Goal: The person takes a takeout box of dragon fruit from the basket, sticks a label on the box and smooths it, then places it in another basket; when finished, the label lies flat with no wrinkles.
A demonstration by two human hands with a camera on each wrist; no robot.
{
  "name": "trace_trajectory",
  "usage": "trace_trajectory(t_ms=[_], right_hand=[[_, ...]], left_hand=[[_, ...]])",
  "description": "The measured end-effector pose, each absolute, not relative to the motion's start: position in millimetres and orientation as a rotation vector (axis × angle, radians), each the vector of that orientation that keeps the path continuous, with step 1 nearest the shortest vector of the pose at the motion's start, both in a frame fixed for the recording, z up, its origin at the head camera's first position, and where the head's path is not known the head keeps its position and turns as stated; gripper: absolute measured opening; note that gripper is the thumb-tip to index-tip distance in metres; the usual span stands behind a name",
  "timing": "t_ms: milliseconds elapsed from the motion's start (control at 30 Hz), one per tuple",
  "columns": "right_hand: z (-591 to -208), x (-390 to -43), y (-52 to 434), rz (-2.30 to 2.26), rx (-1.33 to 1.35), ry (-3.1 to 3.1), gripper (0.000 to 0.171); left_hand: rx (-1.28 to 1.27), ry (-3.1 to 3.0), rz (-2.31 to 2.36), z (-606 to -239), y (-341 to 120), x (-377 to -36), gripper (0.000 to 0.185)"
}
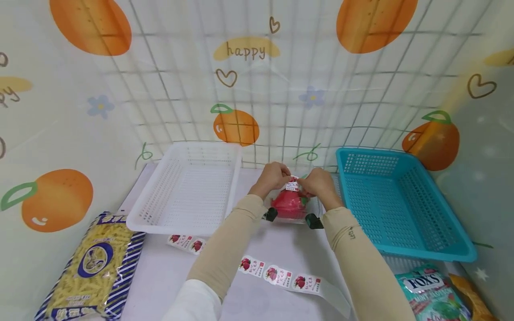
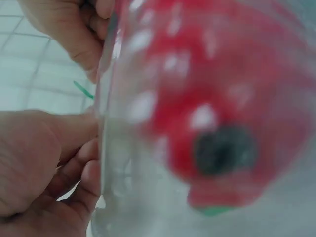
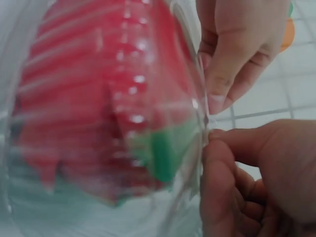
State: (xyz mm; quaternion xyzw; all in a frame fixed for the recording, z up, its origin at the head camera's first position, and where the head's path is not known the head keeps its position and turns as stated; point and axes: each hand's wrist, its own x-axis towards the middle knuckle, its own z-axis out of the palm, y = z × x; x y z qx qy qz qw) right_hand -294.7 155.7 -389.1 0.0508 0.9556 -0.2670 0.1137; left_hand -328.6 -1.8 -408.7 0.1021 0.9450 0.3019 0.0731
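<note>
A clear plastic box point(image 1: 281, 219) with red dragon fruit point(image 1: 287, 203) inside stands between the two baskets. A white sticker point(image 1: 292, 186) with a red fruit picture shows at its top. My left hand point(image 1: 273, 177) pinches the sticker's left side with thumb and fingers. From the other side, my right hand point(image 1: 320, 185) pinches its right edge, thumb toward the middle. Both wrist views show the fingertips close together right at the box's lid; the sticker itself is hidden there. The fruit point(image 2: 222, 89) appears blurred through the plastic.
A white basket point(image 1: 136, 220) stands left, a teal basket point(image 1: 425, 254) right. A strip of fruit stickers point(image 1: 277, 276) lies in front, partly under the left forearm. Pasta point(image 1: 90, 263) lies at left; a FOX'S candy bag point(image 1: 431, 292) and an orange-brown packet point(image 1: 470, 296) lie at right.
</note>
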Motion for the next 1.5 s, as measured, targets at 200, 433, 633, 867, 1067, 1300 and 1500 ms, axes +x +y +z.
trace_trajectory(t_ms=[200,433,633,867,1067,1300,1500], right_hand=[[-385.8,-295.8,164.5,-0.718,0.055,2.817,0.04],[-380.1,-290.0,168.3,-0.644,-0.107,2.802,0.035],[-376.2,-283.4,167.8,-0.699,-0.122,2.755,0.026],[-384.2,-275.2,170.6,-0.804,-0.145,2.807,0.026],[-395.6,-257.9,175.9,-1.132,-0.096,2.901,0.034],[-405.4,-238.6,178.4,-1.479,-0.085,2.915,0.059],[-418.7,-228.8,182.2,-1.527,-0.091,2.911,0.085]], left_hand=[[0.432,2.797,0.855,-402.3,-4.2,-326.0,0.026],[0.439,2.751,0.79,-397.1,-6.8,-322.9,0.035],[0.425,2.698,0.74,-391.2,-6.5,-319.6,0.046],[0.458,2.744,0.903,-397.5,-12.0,-307.7,0.048],[0.462,2.831,1.268,-410.2,-26.4,-286.5,0.041],[0.388,2.816,1.598,-418.3,-41.7,-253.5,0.05],[0.296,2.755,1.624,-432.6,-53.9,-234.4,0.075]])
